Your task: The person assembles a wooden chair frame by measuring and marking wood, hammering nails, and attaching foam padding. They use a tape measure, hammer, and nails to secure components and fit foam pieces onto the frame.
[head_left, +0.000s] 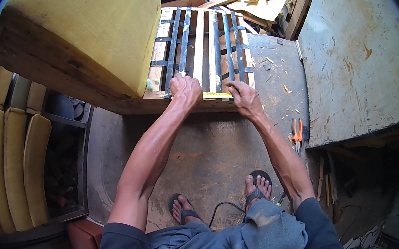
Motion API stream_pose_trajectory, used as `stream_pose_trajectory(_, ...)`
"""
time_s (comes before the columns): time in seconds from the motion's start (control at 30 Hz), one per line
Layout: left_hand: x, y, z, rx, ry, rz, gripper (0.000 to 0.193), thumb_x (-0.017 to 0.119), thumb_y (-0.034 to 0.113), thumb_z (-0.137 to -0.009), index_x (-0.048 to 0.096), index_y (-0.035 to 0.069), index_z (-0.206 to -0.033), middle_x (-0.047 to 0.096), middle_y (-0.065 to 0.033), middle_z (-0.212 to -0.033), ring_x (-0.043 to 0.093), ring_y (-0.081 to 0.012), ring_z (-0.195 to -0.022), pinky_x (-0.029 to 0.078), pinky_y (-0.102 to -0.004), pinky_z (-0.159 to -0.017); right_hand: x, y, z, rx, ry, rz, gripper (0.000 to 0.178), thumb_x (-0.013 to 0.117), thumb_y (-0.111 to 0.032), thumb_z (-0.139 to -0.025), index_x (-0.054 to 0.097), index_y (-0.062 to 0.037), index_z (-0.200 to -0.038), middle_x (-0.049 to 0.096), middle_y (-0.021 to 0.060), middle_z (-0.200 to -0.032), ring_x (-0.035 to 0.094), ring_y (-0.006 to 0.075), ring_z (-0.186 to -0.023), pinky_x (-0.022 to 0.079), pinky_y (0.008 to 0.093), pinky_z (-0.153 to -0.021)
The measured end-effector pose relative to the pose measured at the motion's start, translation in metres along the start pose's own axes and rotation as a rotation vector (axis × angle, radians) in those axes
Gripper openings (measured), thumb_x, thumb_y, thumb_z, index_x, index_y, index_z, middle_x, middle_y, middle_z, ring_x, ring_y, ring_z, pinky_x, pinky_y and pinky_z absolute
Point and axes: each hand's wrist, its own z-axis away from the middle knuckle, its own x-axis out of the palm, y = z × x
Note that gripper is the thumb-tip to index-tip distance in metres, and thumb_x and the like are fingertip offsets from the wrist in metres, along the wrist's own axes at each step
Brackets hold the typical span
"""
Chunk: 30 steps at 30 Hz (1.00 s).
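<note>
A yellow measuring tape [217, 96] stretches across the near edge of a wooden frame [200, 45], with a closed hand at each end. My left hand [186, 91] curls around the tape's left end, its knuckles up; the fingertips are partly hidden. At the right end, my right hand [246, 99] pinches the tape, with the thumb side toward the frame. Dark elastic straps [173, 46] cross the frame lengthwise and crosswise, between pale wooden slats. Both hands rest close to the frame's front rail [211, 106]. Any tape case is hidden by the fingers.
A large yellow foam block [83, 15] on a wooden base adjoins the frame's left side. Orange-handled pliers [297, 131] lie on the floor at right, beside a worn grey board [365, 70]. Foam strips [12, 151] stand at left. Wood scraps [254, 7] pile up behind.
</note>
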Motion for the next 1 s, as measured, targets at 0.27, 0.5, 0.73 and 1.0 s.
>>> stream_pose_trajectory(0.27,0.005,0.006,-0.002,0.046,0.082,0.013,0.028,0.061,0.024,-0.087,0.08,0.009,-0.101,0.076,-0.0148,-0.105,0.065,-0.0318,-0.111,0.055,-0.0421,-0.084,0.029,0.001,-0.016,-0.128,0.095,-0.018,0.019,0.066,-0.017,-0.093,0.071,-0.0004,-0.102,0.072,0.0182,-0.094,0.069,0.0345,-0.091,0.053,0.0426,-0.083)
stream_pose_trajectory(0.5,0.003,-0.002,0.001,0.079,0.088,0.051,0.03,0.065,0.029,-0.084,0.08,0.006,-0.097,0.075,-0.0184,-0.102,0.067,-0.0338,-0.108,0.056,-0.0435,-0.084,0.031,0.028,-0.011,-0.01,0.395,-0.013,0.016,0.064,-0.017,-0.094,0.066,-0.0034,-0.1,0.067,0.0156,-0.093,0.065,0.0342,-0.089,0.051,0.0435,-0.082)
stream_pose_trajectory(0.73,0.005,-0.006,0.001,0.041,0.092,0.081,0.03,0.064,0.028,-0.084,0.08,0.006,-0.096,0.075,-0.0208,-0.103,0.068,-0.036,-0.106,0.056,-0.046,-0.085,0.031,0.027,-0.013,-0.062,0.173,-0.036,0.021,0.066,-0.024,-0.093,0.075,-0.0067,-0.101,0.071,0.0124,-0.091,0.067,0.0293,-0.089,0.052,0.04,-0.082)
stream_pose_trajectory(1.0,-0.005,-0.007,0.009,0.019,0.038,0.074,0.032,0.065,0.03,-0.085,0.079,0.006,-0.102,0.075,-0.019,-0.107,0.066,-0.0347,-0.111,0.056,-0.0445,-0.086,0.031,0.009,-0.016,-0.007,-0.033,-0.131,0.022,0.069,-0.024,-0.091,0.077,-0.0079,-0.103,0.075,0.0117,-0.098,0.071,0.0248,-0.089,0.054,0.0371,-0.084)
